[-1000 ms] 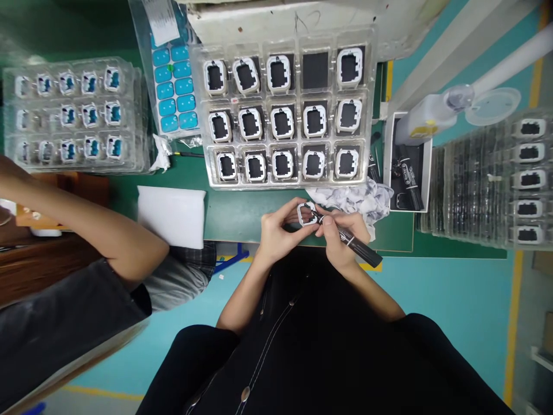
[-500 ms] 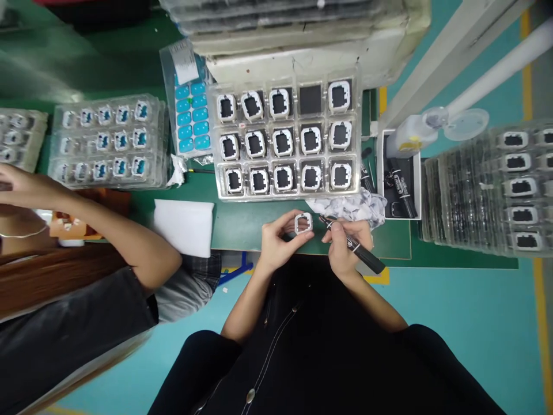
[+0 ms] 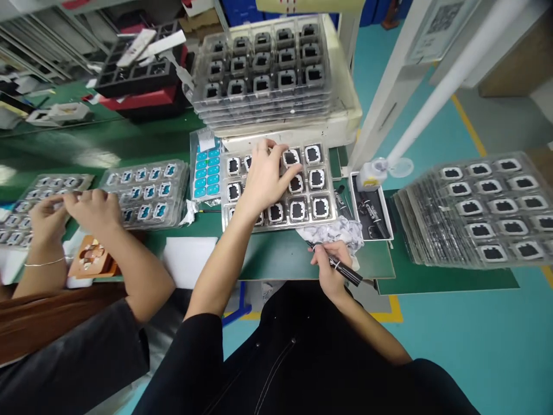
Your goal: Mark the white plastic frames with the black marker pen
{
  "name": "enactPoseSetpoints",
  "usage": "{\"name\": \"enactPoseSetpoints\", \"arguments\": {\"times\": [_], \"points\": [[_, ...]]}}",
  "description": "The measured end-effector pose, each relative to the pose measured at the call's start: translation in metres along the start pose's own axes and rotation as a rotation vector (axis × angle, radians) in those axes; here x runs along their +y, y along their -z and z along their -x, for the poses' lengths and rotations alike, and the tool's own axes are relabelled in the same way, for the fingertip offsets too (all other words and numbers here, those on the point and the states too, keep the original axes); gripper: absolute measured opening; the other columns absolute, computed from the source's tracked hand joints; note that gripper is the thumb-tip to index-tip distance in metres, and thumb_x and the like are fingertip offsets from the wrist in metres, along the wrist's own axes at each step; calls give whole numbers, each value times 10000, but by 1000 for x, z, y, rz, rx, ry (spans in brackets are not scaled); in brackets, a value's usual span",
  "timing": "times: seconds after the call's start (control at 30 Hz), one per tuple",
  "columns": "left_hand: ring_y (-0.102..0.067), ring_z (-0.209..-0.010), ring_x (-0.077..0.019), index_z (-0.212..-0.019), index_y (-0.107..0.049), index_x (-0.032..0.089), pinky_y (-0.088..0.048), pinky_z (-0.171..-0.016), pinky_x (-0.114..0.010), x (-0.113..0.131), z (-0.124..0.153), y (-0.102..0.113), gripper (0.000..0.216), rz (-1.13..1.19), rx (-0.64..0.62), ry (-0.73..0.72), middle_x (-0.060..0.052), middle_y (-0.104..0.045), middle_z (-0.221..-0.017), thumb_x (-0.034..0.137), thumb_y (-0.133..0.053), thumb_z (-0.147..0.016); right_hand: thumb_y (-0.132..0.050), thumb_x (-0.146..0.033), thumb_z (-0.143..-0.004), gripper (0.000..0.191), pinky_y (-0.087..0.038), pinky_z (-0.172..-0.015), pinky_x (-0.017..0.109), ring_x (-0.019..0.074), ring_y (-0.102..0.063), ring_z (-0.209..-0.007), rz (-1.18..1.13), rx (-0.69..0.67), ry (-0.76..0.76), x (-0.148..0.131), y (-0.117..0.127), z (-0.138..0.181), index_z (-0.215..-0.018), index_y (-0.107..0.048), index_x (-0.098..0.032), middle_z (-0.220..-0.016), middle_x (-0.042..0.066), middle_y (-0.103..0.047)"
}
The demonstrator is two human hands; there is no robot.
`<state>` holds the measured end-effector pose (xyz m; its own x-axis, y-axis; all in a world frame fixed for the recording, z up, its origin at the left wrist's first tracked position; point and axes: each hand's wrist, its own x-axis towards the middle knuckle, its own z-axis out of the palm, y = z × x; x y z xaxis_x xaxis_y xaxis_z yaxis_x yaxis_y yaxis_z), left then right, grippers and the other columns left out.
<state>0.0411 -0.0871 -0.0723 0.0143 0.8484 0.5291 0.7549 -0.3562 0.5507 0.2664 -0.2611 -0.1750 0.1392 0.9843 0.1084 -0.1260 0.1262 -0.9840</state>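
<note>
My left hand (image 3: 265, 176) reaches over the clear plastic tray (image 3: 330, 196) of white square frames with dark openings. Its thumb and index finger lie at opposite edges of one white frame (image 3: 291, 157) in the back row, fourth slot from the left. The hand and forearm cover several slots. In my right hand (image 3: 332, 265) is a black marker pen (image 3: 345, 271), tip toward the upper left, above the table's front edge. Crumpled white paper (image 3: 332, 232) lies just beyond this hand.
A taller tray stack (image 3: 263, 106) stands behind; another stack (image 3: 432, 219) is at right. Beside a white box (image 3: 391, 222) holding markers rises a white post (image 3: 393, 86). At left, a co-worker's hands (image 3: 95, 210) are near filled trays (image 3: 142, 222) and a folded white cloth (image 3: 185, 259).
My left hand has moved forward from the table edge to the tray with the white frame. The slot that was vacant now has a frame. My right hand still holds the marker.
</note>
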Motion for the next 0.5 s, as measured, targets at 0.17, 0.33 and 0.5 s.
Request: {"name": "enactPoseSetpoints", "arguments": {"times": [0.17,0.33,0.5], "points": [[-588,-1417,-498,-1265,-753,214,-412,-1325,-748,-30,-33,-35,526,-69,-2,-83,-226,-700,-1402,579,-925,-928,-799,-513,-1073,325,-666,-601,333,187,-754,-558,-13,9,-3,-1,-1,-1,-964,-594,-285,-636,-83,-696],[-577,-1446,-536,-1162,-769,188,-436,-1294,-775,-16,-48,-52,373,-122,-118,-113,-246,-694,-1409,454,-927,-953,-809,-510,-1064,326,-654,-574,328,190,-751,-549,-17,-10,-15,-2,-1,-1,-948,-604,-285,-629,-79,-694],[-627,-1407,-523,-959,-716,205,-531,-1235,-743,-5,-67,-62,345,-94,-201,-118,-232,-734,-1325,380,-1002,-877,-807,-494,-1074,315,-670,-611,346,193,-757,-561,1,0,-14,1,2,-1,-951,-606,-284,-634,-76,-702]]}}
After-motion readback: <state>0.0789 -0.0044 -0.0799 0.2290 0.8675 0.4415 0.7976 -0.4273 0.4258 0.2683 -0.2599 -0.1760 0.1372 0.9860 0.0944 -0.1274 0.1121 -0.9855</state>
